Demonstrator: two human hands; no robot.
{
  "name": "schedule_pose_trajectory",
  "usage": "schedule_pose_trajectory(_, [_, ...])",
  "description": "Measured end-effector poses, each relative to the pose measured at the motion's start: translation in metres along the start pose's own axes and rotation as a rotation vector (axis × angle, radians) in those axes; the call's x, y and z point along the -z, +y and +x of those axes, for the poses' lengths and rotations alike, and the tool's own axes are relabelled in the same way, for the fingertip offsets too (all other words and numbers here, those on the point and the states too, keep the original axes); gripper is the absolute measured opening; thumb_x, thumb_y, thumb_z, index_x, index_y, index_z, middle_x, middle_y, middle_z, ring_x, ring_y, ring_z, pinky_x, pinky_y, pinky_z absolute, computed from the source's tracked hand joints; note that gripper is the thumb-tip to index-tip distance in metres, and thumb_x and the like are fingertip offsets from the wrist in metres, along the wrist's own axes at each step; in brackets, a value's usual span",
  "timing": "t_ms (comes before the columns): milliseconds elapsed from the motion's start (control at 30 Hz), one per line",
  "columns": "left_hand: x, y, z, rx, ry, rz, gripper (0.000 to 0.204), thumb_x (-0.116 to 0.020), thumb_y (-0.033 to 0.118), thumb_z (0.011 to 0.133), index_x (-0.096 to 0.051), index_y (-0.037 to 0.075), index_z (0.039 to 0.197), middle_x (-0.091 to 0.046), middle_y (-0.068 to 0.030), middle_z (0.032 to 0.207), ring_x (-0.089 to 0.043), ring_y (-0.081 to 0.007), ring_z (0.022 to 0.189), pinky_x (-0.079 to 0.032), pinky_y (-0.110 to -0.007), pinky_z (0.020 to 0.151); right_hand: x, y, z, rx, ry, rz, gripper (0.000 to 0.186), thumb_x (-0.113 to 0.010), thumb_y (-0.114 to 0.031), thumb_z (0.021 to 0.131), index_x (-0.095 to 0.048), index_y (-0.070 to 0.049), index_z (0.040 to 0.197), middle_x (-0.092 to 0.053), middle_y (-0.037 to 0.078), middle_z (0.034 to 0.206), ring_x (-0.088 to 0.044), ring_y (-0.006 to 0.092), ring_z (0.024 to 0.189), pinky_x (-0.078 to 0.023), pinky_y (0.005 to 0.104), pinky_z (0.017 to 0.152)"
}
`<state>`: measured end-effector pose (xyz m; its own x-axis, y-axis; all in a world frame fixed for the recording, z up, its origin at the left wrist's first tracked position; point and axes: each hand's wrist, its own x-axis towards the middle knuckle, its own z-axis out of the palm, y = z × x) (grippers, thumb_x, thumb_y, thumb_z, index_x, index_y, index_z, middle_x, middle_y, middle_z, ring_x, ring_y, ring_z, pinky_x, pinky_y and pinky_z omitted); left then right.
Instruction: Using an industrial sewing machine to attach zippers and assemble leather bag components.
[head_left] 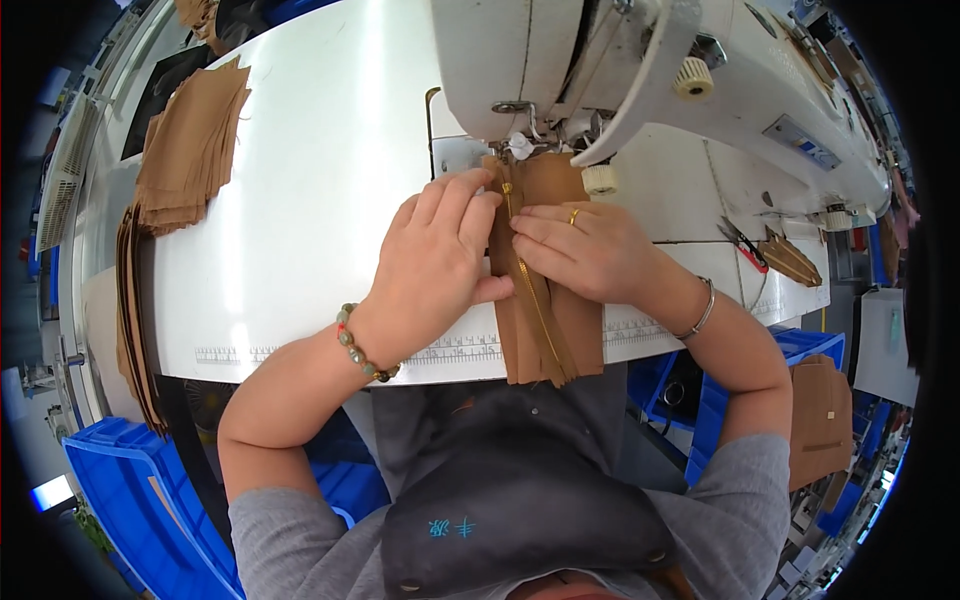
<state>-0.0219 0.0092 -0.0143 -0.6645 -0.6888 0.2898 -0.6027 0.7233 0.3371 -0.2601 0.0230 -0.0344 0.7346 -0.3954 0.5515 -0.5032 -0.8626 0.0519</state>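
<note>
A brown fabric piece (580, 325) lies under the sewing machine's presser foot (515, 150) and runs down over the table's near edge. Along it stretches a zipper (540, 310) with gold-coloured teeth and brown tape; its gold-coloured slider (507, 189) is up near the foot. My left hand (437, 235) rests at the left side of the zipper, palm down, its thumb spread away from the fingers and touching the tape. From the right, my right hand (588, 248) has its fingers pressed together on the zipper's edge, with the thumb hidden.
The white sewing machine (740, 110) fills the upper right. Thread snips (742, 243) and a small brown piece with a zipper (790, 260) lie right. Stacked brown fabric pieces (190, 145) sit at left, with more hanging over the edge. Blue bins (140, 490) stand below the table (300, 200).
</note>
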Motion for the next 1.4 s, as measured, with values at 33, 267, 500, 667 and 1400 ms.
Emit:
schedule_pose_trajectory(33, [0.000,0.000,0.000,0.002,-0.002,0.000,0.084,-0.091,0.029,0.063,-0.058,0.003,0.136,-0.056,-0.0102,0.144,-0.055,-0.0333,0.130,-0.047,-0.043,0.107,0.000,0.000,0.001,-0.008,0.027,-0.019,0.018,-0.069,-0.013,0.079,-0.066,-0.004,0.094,-0.071,0.008,0.108,-0.072,0.0230,0.101,-0.059,0.0325,0.077])
schedule_pose_trajectory(267, [0.000,0.002,0.000,-0.073,-0.079,0.173,0.078,-0.087,0.034,0.068,-0.059,0.002,0.134,-0.056,-0.0106,0.149,-0.052,-0.0305,0.134,-0.043,-0.045,0.111,-0.003,-0.004,0.005,-0.244,-0.080,-0.038,0.020,-0.070,-0.014,0.080,-0.068,-0.006,0.098,-0.067,0.007,0.121,-0.070,0.0214,0.098,-0.056,0.0348,0.079])
schedule_pose_trajectory(500, [0.002,0.006,0.000,-0.007,-0.126,0.200,0.080,-0.088,0.031,0.068,-0.058,0.004,0.138,-0.055,-0.0058,0.152,-0.052,-0.0284,0.135,-0.040,-0.049,0.115,-0.008,0.001,0.003,-0.265,-0.023,0.077,0.018,-0.071,-0.015,0.088,-0.068,-0.006,0.103,-0.066,0.007,0.123,-0.069,0.0217,0.098,-0.054,0.0367,0.085])
schedule_pose_trajectory(667, [0.002,0.006,0.000,0.000,-0.138,0.184,0.081,-0.088,0.031,0.068,-0.058,0.004,0.138,-0.055,-0.0056,0.153,-0.052,-0.0287,0.135,-0.040,-0.050,0.116,-0.006,-0.001,0.000,-0.270,-0.076,0.083,0.025,-0.074,-0.017,0.086,-0.069,-0.006,0.108,-0.068,0.007,0.123,-0.069,0.0234,0.101,-0.054,0.0373,0.085])
schedule_pose_trajectory(1400, [-0.002,0.006,-0.004,-0.010,-0.109,0.205,0.091,-0.090,0.035,0.064,-0.055,0.005,0.143,-0.055,-0.0080,0.152,-0.050,-0.0327,0.138,-0.040,-0.051,0.115,0.004,-0.011,-0.002,-0.341,-0.160,0.030,0.050,-0.079,-0.022,0.083,-0.068,-0.003,0.128,-0.064,0.012,0.138,-0.064,0.0279,0.125,-0.053,0.0429,0.099])
